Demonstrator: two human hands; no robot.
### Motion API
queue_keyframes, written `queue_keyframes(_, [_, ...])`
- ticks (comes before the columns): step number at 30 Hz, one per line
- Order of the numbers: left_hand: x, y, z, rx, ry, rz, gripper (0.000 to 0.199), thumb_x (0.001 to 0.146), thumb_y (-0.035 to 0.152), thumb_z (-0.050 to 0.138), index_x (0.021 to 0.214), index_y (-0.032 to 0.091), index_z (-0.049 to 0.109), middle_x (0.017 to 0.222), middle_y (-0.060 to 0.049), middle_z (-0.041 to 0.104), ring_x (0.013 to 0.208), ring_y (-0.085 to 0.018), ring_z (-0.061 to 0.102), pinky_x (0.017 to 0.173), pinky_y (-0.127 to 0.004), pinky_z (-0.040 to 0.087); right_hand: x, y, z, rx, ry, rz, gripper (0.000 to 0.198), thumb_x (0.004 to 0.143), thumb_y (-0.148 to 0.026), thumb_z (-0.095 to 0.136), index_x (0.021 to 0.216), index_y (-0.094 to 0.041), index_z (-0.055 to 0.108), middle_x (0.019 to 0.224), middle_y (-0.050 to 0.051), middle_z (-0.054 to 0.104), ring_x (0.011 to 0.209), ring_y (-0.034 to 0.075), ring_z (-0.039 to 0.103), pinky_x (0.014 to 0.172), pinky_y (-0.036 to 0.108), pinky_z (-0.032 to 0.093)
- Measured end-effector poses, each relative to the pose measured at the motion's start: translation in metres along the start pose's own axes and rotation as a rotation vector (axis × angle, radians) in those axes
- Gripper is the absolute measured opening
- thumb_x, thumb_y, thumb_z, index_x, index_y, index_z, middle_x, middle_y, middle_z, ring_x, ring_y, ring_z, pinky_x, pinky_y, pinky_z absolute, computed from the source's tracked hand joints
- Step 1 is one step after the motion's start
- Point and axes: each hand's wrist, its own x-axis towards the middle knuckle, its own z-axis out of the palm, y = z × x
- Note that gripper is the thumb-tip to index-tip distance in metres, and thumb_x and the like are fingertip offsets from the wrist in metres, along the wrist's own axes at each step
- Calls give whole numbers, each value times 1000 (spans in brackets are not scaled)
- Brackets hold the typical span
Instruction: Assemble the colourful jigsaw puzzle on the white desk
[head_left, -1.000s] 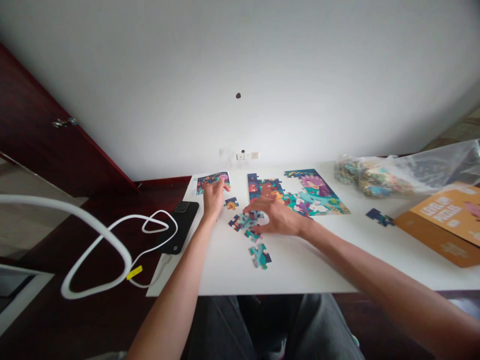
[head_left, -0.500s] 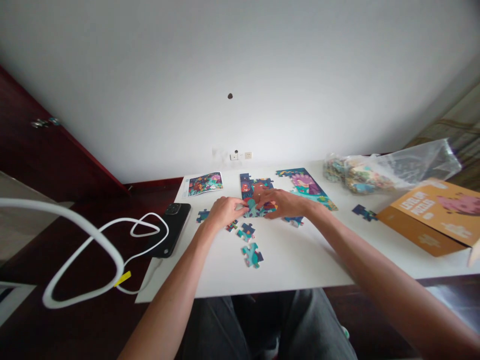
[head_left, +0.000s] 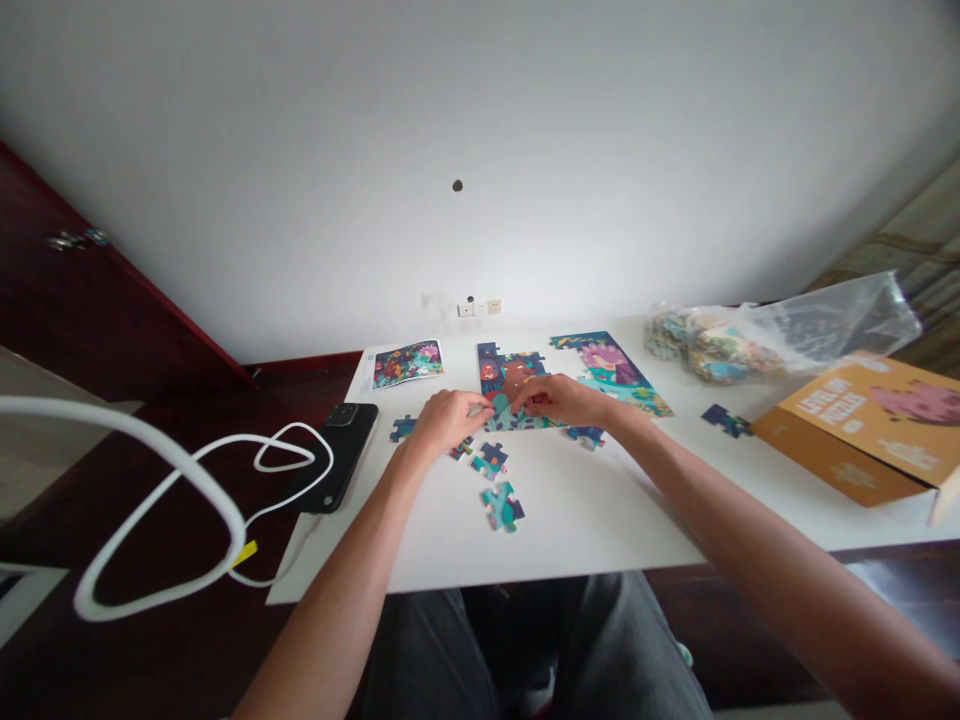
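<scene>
You have both hands at the lower left corner of the partly assembled jigsaw puzzle (head_left: 520, 368), which lies on the desk (head_left: 592, 530). A teal patterned piece (head_left: 504, 413) sits there, between your fingertips. Your left hand (head_left: 484, 405) is narrow, its fingertips at that corner's left edge; your right hand (head_left: 521, 400) bends its fingers down onto the teal area. Whether either one truly pinches the piece, I cannot tell.

You seem to be seating this piece against its neighbours. The move calls for lining up tabs and sockets, then pressing flat without shifting the joined pieces.

Nearer you lie a loose teal piece (head_left: 502, 507) and, just beyond it, a dark blue-and-teal piece (head_left: 489, 461). A gap shows between the bear and the purple animal; the printed reference sheet (head_left: 409, 363) lies to the left for checking.
</scene>
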Motion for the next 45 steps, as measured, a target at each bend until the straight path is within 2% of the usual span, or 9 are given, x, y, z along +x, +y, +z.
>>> queue_keyframes(12, [-1, 10, -2, 41, 13, 13, 22, 95, 39, 63, 96, 30, 84, 53, 1, 61, 52, -18, 56, 59, -29, 32, -1, -1, -1, -51, 20, 32, 29, 86, -24, 58, 106, -24, 79, 88, 1, 75, 75, 16, 65, 71, 26, 48])
queue_keyframes(19, [-1, 14, 0, 59, 36, 51, 24, 96, 40, 61, 97, 30, 83, 56, 0, 62, 54, -18, 56, 59, -29, 29, 4, 11, 9, -64, 323, 67, 27, 91, -22, 53, 99, -21, 78, 91, 1, 78, 79, 17, 69, 75, 26, 49])
queue_keyframes(26, [-1, 11, -4, 74, 108, -22, 24, 95, 39, 60, 96, 30, 82, 57, 0, 63, 51, -18, 53, 57, -30, 24, 6, 15, 12, -88, 359, 114, 26, 89, -20, 56, 97, -22, 80, 92, 1, 80, 79, 17, 70, 75, 26, 49])
queue_keyframes(30, [0, 8, -4, 73, 127, -56, 24, 95, 39, 61, 96, 29, 82, 55, 0, 62, 52, -18, 54, 57, -29, 27, 6, 24, 6, -163, 452, 156, 25, 88, -22, 57, 97, -22, 81, 99, 4, 79, 91, 21, 70, 86, 30, 50])
queue_keyframes(34, [1, 6, -2, 39, 167, -21, 22, 94, 36, 63, 99, 28, 82, 81, -4, 76, 70, -20, 67, 66, -29, 42, -1, 54, -15, -362, 633, 221, 29, 89, -32, 62, 110, -20, 79, 123, 15, 70, 118, 30, 62, 109, 45, 42])
queue_keyframes(37, [2, 4, 0, -17, 166, 91, 25, 95, 35, 62, 111, 28, 80, 112, -5, 77, 99, -22, 71, 87, -31, 52, -12, 80, -32, -437, 789, 364, 37, 92, -37, 60, 117, -16, 77, 127, 20, 65, 126, 34, 56, 113, 50, 37])
queue_keyframes(39, [2, 3, 2, -34, 147, 161, 31, 95, 35, 63, 122, 28, 76, 128, -5, 73, 117, -23, 67, 103, -34, 50, -20, 93, -39, -454, 850, 445, 39, 93, -39, 57, 117, -15, 76, 127, 21, 65, 126, 34, 55, 113, 49, 37])
queue_keyframes(42, [3, 0, 7, -18, 94, 202, 34, 96, 37, 63, 126, 26, 74, 144, -6, 64, 131, -25, 61, 113, -40, 46, -26, 100, -40, -454, 809, 501, 39, 94, -39, 55, 116, -14, 77, 120, 20, 70, 121, 32, 59, 111, 45, 40])
queue_keyframes(45, [3, -2, 10, -18, 39, 211, 31, 96, 39, 64, 120, 25, 77, 141, -7, 66, 133, -25, 60, 116, -41, 45, -26, 97, -35, -420, 738, 545, 38, 96, -38, 52, 112, -15, 78, 112, 15, 76, 112, 29, 64, 104, 40, 44])
